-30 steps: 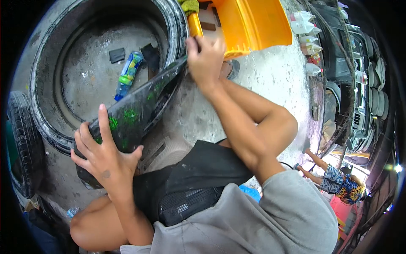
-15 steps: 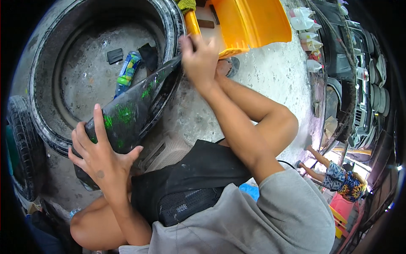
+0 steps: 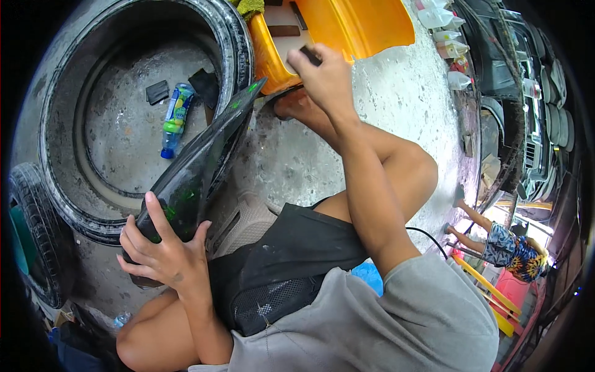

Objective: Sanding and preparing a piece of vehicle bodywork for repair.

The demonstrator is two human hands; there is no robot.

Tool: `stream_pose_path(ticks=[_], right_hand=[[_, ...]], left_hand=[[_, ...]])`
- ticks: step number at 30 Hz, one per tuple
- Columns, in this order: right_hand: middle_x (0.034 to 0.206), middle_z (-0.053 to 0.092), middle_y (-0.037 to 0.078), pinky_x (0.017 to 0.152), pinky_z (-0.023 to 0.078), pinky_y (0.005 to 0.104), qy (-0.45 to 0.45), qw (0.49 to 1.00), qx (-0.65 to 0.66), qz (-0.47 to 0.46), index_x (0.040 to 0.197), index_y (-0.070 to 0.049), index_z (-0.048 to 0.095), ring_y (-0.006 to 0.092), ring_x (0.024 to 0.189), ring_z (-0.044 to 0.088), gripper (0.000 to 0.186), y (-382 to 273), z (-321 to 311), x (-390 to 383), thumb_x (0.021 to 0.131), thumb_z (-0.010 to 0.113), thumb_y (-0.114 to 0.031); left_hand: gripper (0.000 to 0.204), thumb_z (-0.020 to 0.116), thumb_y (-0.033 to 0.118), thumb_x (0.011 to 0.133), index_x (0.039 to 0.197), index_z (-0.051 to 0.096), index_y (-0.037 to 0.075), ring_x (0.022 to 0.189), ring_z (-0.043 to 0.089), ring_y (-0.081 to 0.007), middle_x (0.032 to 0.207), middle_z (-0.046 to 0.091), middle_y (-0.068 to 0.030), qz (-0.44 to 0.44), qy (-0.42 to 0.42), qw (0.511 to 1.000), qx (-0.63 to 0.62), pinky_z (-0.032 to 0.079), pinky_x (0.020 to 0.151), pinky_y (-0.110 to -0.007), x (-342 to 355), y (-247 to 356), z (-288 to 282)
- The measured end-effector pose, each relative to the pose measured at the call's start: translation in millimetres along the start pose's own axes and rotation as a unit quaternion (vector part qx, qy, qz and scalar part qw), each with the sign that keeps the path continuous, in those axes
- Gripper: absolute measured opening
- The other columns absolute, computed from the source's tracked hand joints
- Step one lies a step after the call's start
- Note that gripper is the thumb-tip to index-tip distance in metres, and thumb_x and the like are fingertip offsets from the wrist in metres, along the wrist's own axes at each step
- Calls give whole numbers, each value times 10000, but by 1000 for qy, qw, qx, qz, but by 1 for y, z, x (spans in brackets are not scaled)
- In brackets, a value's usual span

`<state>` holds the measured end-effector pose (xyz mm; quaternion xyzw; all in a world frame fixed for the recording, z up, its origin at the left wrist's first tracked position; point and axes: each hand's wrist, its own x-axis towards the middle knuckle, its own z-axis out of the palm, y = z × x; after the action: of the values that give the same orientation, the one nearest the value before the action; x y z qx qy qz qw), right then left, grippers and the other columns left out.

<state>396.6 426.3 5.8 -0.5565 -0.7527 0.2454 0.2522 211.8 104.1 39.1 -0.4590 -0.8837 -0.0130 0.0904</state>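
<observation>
The left grip [image 3: 164, 253] is clasping the near end of a dark panel [image 3: 195, 158] with green marks, which is slanting away up and rightward from that grip. The right grip [image 3: 328, 75] is clutching a small dark block [image 3: 312, 56], hovering near an orange container [image 3: 387, 28]. Beyond the left grip, a tire [image 3: 238, 53] is encircling a bottle [image 3: 177, 111].

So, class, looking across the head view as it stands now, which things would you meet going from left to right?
Small tyre, left hand, right hand, plastic jugs, another person's patterned shirt.
</observation>
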Motion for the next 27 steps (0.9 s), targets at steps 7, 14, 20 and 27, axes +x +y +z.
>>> stream_pose_path(ticks=[7,14,20,27], right_hand=[[1232,709,294,1061,500,458,-329,940,-91,-24,1625,-169,438,446,1187,665,817,-50,-9,-51,916,804,-342],[1064,723,281,956,531,489,-48,993,64,-86,1291,-50,730,426,1083,688,492,-20,-9,-55,907,794,-352],[948,597,174,784,486,474,141,985,26,-98,1134,-58,754,373,916,572,376,-23,59,-83,885,835,-328],[874,550,132,742,448,464,181,966,-49,-179,1004,-72,749,336,851,519,265,-11,59,-51,862,856,-269]], left_hand=[[1058,658,860,716,1599,497,299,1388,416,-381,1523,391,-130,30,37,998,35,330,1102,-709,-8,-4,6],[842,852,614,748,1515,603,374,1301,437,-358,1404,468,-117,-2,-46,999,-19,348,1082,-602,-12,0,-11],[742,910,453,741,1435,682,320,1191,557,-333,1266,601,-124,6,-39,995,-88,405,1083,-541,-9,1,-13],[589,899,345,799,1342,742,180,1268,676,-304,1425,691,-113,47,-65,986,-143,459,1117,-502,-7,5,-11]])
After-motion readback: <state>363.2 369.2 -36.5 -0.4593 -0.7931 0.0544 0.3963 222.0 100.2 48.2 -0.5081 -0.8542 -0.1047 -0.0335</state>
